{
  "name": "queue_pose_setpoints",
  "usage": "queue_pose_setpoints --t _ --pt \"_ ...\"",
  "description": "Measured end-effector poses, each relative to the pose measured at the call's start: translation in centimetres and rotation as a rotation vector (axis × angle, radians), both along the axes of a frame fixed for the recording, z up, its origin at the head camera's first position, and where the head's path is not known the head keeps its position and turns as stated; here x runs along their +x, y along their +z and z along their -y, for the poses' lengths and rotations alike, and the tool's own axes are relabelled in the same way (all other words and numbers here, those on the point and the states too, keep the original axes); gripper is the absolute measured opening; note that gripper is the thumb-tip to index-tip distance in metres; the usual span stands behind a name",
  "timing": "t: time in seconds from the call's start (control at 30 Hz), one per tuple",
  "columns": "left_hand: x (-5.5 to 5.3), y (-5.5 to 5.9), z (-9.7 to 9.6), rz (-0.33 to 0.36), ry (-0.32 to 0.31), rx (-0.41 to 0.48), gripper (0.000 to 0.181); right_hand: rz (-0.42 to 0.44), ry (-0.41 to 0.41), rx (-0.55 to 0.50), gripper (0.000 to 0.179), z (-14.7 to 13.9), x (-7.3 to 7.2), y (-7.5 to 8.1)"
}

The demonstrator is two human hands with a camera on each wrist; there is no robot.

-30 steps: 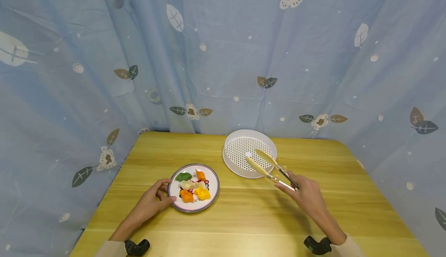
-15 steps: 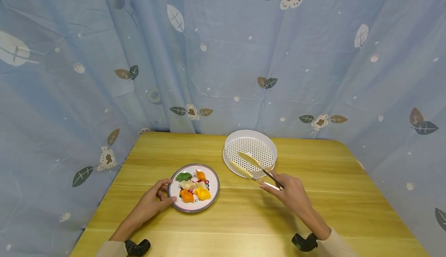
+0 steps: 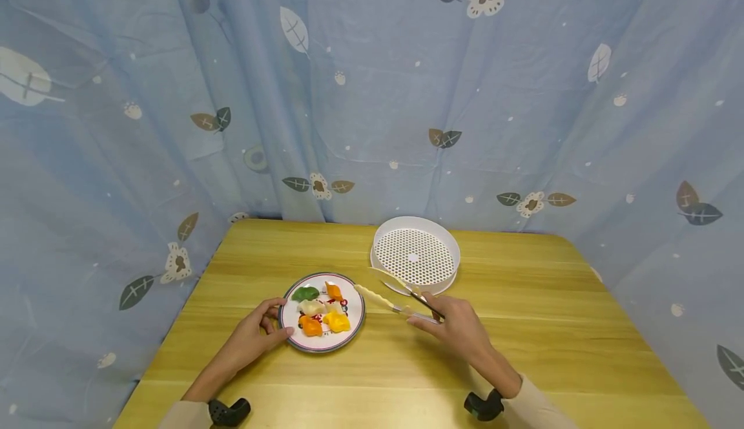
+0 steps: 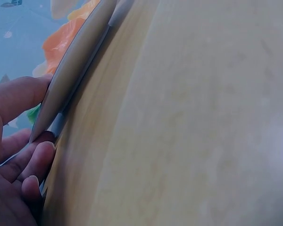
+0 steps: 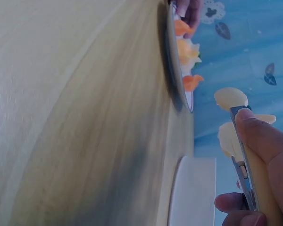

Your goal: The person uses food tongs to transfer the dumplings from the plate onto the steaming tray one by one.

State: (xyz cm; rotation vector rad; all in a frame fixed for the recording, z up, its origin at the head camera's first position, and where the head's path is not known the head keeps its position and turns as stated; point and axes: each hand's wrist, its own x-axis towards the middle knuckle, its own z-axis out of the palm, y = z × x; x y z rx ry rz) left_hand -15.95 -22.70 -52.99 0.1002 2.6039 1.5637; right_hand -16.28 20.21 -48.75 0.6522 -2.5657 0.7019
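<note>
Several dumplings lie on a white plate with a dark rim: a green dumpling, a yellow dumpling, pale ones, an orange dumpling and another farther back. My left hand grips the plate's left edge, thumb on the rim and fingers below, as the left wrist view shows. My right hand holds metal tongs with cream-coloured tips. The tips are spread, with nothing between them, close to the plate's right edge. In the right wrist view the tongs are squeezed between thumb and fingers.
Behind the tongs stands a round white steamer tray with a perforated bottom and raised wall. The wooden table carries everything. A blue patterned curtain hangs around its back and sides.
My right hand has carried the tongs leftward and slightly nearer, from over the steamer tray to the plate's right edge. My left hand and the plate have stayed put.
</note>
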Motion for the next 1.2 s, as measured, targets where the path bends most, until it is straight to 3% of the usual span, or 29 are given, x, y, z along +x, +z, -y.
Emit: queue_pose_setpoints --t 0.33,0.9,1.2 --pt "0.0 -0.2 -0.1 0.007 0.023 -0.008 0.065 0.042 0.010 0.033 0.057 2.1 -0.2 -0.8" --pt "-0.1 0.0 0.0 0.002 0.022 0.003 0.065 0.023 0.013 0.150 0.046 4.0 -1.3 -1.7" --pt "-0.1 0.3 -0.2 0.020 0.021 0.001 0.065 0.029 0.013 0.144 0.051 4.6 -1.6 -2.0"
